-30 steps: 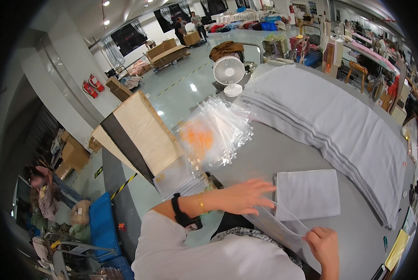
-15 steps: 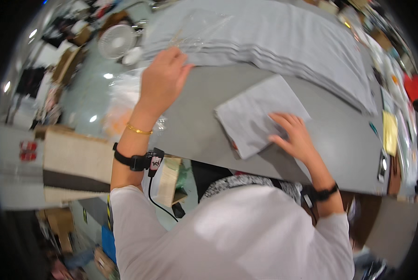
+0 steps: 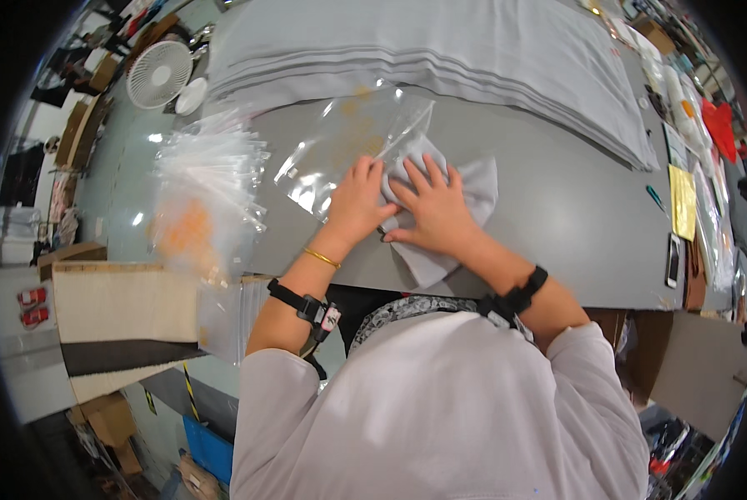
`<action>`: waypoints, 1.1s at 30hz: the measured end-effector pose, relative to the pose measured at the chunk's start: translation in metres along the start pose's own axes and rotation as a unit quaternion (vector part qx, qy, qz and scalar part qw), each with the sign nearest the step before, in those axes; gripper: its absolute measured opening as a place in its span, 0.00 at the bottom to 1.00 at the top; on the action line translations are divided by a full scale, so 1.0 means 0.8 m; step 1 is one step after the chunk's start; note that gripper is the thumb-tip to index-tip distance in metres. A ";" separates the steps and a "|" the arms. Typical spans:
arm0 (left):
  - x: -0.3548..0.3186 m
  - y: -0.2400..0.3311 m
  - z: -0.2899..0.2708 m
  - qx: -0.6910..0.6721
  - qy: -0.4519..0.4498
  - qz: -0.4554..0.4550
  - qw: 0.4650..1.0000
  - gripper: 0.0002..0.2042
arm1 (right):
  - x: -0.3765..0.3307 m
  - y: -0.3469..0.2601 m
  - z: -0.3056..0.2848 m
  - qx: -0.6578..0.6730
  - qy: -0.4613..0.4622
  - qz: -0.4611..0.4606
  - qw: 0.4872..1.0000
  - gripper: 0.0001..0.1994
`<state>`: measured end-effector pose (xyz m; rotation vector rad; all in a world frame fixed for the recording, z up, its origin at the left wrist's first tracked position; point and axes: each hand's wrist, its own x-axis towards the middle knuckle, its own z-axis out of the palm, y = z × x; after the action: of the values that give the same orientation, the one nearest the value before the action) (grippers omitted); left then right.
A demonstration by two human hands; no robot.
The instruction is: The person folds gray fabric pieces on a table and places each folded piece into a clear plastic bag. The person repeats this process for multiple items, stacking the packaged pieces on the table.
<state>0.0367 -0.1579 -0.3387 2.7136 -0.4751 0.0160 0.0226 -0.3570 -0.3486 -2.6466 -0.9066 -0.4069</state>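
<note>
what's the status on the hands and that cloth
Left hand flat on clear plastic bag. Right hand pressing folded grey cloth. Nothing in the way.

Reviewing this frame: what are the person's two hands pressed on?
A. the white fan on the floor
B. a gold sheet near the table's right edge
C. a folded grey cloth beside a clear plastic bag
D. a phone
C: the left hand and right hand both lie on the folded grey cloth, with the clear plastic bag spread just beyond them on the grey table.
</note>
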 end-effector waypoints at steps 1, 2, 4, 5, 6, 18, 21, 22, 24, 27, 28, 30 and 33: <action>-0.009 0.006 -0.003 -0.012 -0.033 -0.020 0.999 0.41 | -0.013 -0.003 0.006 0.023 -0.032 0.023 0.999 0.34; -0.017 0.010 -0.007 -0.022 -0.030 -0.043 0.998 0.42 | -0.026 -0.001 0.009 0.056 0.016 0.000 0.998 0.30; -0.033 0.016 -0.015 -0.063 -0.073 -0.050 0.994 0.43 | -0.052 0.022 -0.001 0.073 0.002 -0.002 0.997 0.26; -0.040 0.015 -0.019 -0.099 -0.112 -0.041 0.988 0.41 | -0.066 0.037 -0.012 0.075 -0.007 0.010 0.997 0.26; -0.045 0.016 -0.018 -0.130 -0.087 -0.005 0.988 0.28 | -0.075 0.054 -0.024 0.075 0.000 0.010 0.997 0.25; -0.036 0.076 0.048 -0.272 0.047 -0.016 0.961 0.30 | -0.078 0.031 -0.035 0.132 0.040 0.045 0.989 0.23; -0.029 0.054 -0.005 -0.234 0.030 0.002 0.972 0.28 | -0.066 0.031 -0.011 0.060 -0.005 0.028 0.998 0.27; -0.028 0.053 -0.021 -0.180 0.024 0.040 0.983 0.27 | -0.056 0.030 -0.004 0.051 -0.015 0.010 0.999 0.27; -0.029 0.068 -0.040 -0.090 0.051 0.105 0.989 0.25 | -0.027 0.025 0.007 0.007 -0.077 0.041 0.996 0.28; -0.020 0.100 -0.051 0.016 0.067 0.204 0.977 0.23 | 0.022 0.015 0.012 -0.048 -0.070 -0.003 0.996 0.33; -0.020 0.105 -0.055 0.012 0.101 0.189 0.977 0.23 | 0.031 0.018 0.005 -0.062 -0.047 -0.020 0.997 0.35; -0.038 0.103 -0.064 0.019 0.140 0.187 0.972 0.22 | 0.020 0.028 -0.020 -0.026 -0.061 -0.038 0.997 0.38; -0.099 0.088 -0.069 -0.018 0.176 0.151 0.972 0.18 | -0.016 0.064 -0.061 0.076 -0.092 -0.088 0.989 0.39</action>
<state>-0.0581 -0.1731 -0.2679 2.4992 -0.7605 0.5545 0.0368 -0.4207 -0.3189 -2.5042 -1.1849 -0.1283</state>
